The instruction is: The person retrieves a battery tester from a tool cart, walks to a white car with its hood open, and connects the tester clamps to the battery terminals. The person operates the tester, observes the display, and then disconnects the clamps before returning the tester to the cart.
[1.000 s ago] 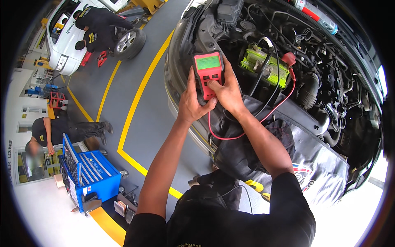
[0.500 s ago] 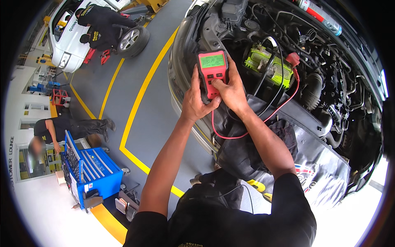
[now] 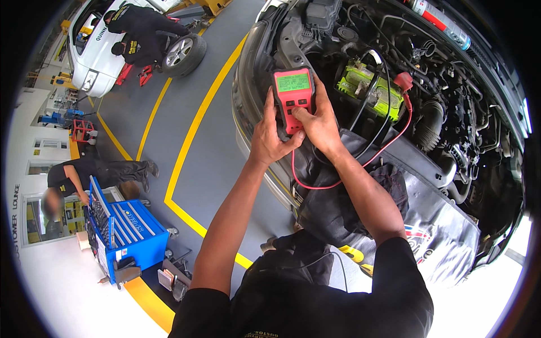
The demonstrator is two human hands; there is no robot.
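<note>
Both my hands hold a red and black battery tester (image 3: 293, 100) with a lit green screen, over the front edge of an open engine bay. My left hand (image 3: 270, 138) is wrapped round its left side, thumb along the lower end. On the other side my right hand (image 3: 321, 127) grips it, with the thumb on the buttons below the screen. A red cable (image 3: 389, 147) runs from the tester to a red clamp (image 3: 403, 82) at the yellow-green car battery (image 3: 372, 90). A black cable (image 3: 388, 76) also leads to the battery, where another clamp sits.
A fender cover (image 3: 439, 225) and dark cloth (image 3: 360, 205) drape over the car's edge. A spray can (image 3: 442, 23) lies at the far rim of the bay. To the left, one person stands by a blue tool cart (image 3: 138, 228); two others work beside a white car (image 3: 93, 56) and a wheel (image 3: 185, 55).
The tester has shifted very slightly to the right in view, still in both hands. At the tool cart, the person's arm has moved a little toward the open top.
</note>
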